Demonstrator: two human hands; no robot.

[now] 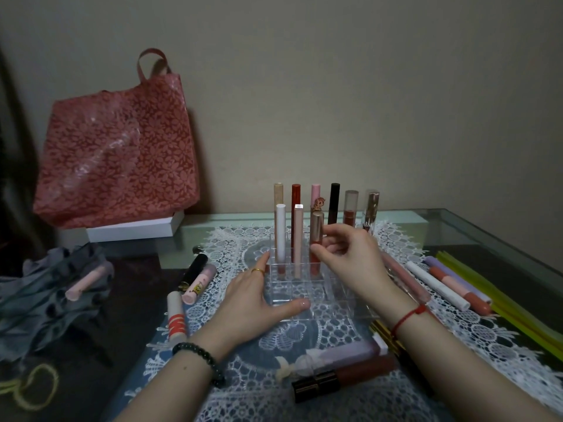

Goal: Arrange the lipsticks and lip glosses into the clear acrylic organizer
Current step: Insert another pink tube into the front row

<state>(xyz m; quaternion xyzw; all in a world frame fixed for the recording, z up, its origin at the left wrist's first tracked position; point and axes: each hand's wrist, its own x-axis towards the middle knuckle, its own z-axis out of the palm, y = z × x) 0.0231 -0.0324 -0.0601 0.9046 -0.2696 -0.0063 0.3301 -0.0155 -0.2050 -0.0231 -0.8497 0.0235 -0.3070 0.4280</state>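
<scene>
The clear acrylic organizer (304,289) stands on a white lace mat in the middle of the table. Several tubes stand upright in its back rows. My right hand (350,257) pinches a rose-gold capped lip gloss (316,236) that stands in a slot of the second row, next to a white tube (280,231) and a pink one (298,239). My left hand (259,296) rests against the organizer's left front corner, fingers straight, thumb along its front edge. Loose tubes lie left (198,280), right (438,284) and near the front (341,360).
A red floral bag (118,153) leans on the wall at the back left above a white box (134,229). Grey ruffled cloth (51,293) with a pink tube on it lies left. Yellow-green sticks (493,296) run along the right side of the glass table.
</scene>
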